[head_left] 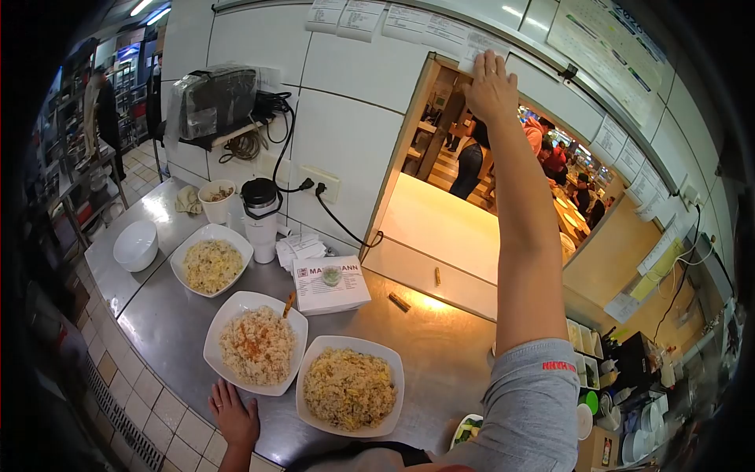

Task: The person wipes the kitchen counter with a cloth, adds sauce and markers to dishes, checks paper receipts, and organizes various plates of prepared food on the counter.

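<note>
My right hand point(491, 88) reaches up to the wall above the hatch, fingers stretched out over the lower part of a printed order slip point(478, 46). Whether it grips the paper, I cannot tell. My left hand point(234, 414) lies flat and open on the near edge of the steel counter point(153, 338). Just beyond it stands a white bowl of fried rice with orange-red seasoning on top point(255, 346) and a brown handle sticking up. Two more fried rice bowls, one nearer point(350, 387) and one farther left point(211, 264), stand beside it.
A white box point(330, 285) with a small greenish container sits behind the bowls. Nearby are a black-lidded cup point(259, 216), stacked white bowls point(136, 245) and a paper cup point(218, 201). A black cord point(346, 216) hangs along the wall. People show through the hatch.
</note>
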{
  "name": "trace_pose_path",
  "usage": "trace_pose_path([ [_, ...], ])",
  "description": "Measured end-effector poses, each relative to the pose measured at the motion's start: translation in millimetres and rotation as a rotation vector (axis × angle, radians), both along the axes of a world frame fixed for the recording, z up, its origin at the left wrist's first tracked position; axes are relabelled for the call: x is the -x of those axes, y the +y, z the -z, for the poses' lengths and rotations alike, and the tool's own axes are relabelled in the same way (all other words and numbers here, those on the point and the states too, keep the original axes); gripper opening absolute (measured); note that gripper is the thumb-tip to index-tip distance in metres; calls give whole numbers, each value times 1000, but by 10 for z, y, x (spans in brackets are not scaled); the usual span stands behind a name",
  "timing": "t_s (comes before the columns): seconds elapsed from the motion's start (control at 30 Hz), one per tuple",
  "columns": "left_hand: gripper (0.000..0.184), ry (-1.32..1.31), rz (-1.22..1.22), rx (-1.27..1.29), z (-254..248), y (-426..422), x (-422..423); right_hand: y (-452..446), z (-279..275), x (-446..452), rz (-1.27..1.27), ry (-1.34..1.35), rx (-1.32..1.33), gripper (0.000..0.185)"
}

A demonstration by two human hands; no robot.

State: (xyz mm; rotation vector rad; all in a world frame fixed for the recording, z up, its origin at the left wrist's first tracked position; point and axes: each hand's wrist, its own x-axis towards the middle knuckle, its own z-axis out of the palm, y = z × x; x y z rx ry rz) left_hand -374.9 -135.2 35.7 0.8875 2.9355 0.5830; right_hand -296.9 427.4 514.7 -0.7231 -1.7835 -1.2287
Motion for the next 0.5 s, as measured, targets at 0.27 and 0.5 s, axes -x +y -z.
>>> trace_pose_path([
  [0.27, 69, 1, 16, 18, -9, 4, -38, 108, 229, -1533, 97, 35, -4, 55],
  [0.5, 69, 27, 20, 22, 81, -15, -33, 198, 43, -1971, 98, 117, 121, 52],
])
